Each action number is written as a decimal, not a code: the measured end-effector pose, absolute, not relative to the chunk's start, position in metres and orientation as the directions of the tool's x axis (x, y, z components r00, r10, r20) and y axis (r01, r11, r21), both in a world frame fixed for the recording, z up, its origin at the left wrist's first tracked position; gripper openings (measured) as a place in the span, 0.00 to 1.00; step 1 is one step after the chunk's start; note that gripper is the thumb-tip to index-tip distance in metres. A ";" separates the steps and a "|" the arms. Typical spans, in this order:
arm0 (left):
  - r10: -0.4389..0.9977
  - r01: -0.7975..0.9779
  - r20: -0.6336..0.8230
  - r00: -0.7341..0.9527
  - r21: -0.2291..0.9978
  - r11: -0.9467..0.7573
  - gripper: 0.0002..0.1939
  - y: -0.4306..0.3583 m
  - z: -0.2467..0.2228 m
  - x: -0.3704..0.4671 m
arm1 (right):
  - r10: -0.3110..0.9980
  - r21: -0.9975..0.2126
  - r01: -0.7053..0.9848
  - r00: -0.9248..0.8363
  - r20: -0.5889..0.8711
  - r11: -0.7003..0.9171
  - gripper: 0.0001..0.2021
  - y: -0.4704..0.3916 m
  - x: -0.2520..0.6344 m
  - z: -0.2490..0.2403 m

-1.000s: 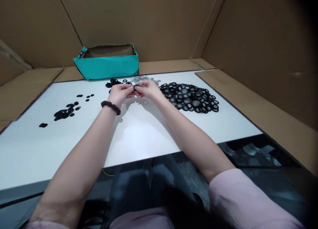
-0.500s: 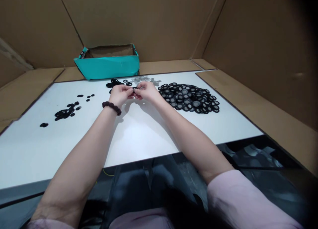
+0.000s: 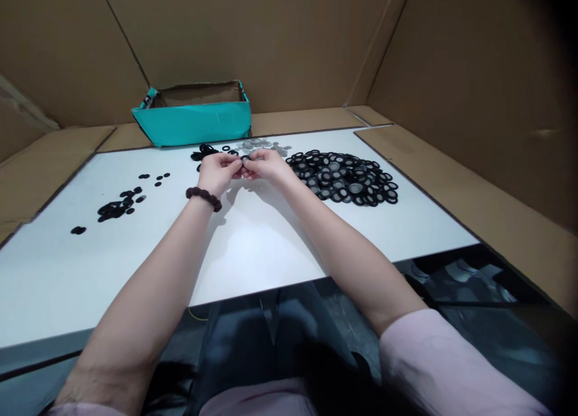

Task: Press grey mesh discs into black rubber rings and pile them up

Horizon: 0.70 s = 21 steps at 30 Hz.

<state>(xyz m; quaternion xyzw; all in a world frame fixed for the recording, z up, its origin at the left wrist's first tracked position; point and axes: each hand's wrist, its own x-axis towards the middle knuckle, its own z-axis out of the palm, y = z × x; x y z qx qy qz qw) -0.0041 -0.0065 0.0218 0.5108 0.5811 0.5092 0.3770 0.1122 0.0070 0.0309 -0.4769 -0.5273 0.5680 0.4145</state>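
Note:
My left hand (image 3: 220, 171) and my right hand (image 3: 265, 165) meet above the white table, both pinching one small black ring (image 3: 245, 159) with a grey centre. Fingers partly cover it. To the right lies a large heap of black rings with grey centres (image 3: 343, 178). Just behind my hands are loose grey discs (image 3: 257, 144), and behind the left one a small pile of black rings (image 3: 206, 152). Farther left, black discs and rings (image 3: 116, 208) lie scattered in a loose group.
A turquoise open box (image 3: 194, 124) stands at the table's back edge. Cardboard walls (image 3: 293, 49) rise behind and at both sides. The white tabletop (image 3: 253, 241) ends in front of my lap. A pair of black discs (image 3: 78, 230) lies at far left.
My hands stay together in nearly the same place. The ring between my fingers has tilted a little and shows more of its face. The view has shifted slightly.

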 end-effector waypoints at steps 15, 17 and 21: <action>0.982 0.286 0.113 -0.153 0.956 -0.066 0.02 -0.002 0.016 -0.007 | 0.965 -0.991 0.083 -0.230 -0.123 -0.106 0.12 0.007 0.121 0.032; 0.984 0.309 0.114 -0.138 0.949 -0.067 0.02 -0.003 0.016 -0.007 | 0.969 -0.987 0.145 -0.224 -0.107 -0.076 0.12 0.007 0.123 0.033; 0.991 0.290 0.079 -0.108 0.956 -0.045 0.03 -0.003 0.019 -0.008 | 0.959 -0.986 0.152 -0.261 -0.113 -0.075 0.11 0.009 0.126 0.033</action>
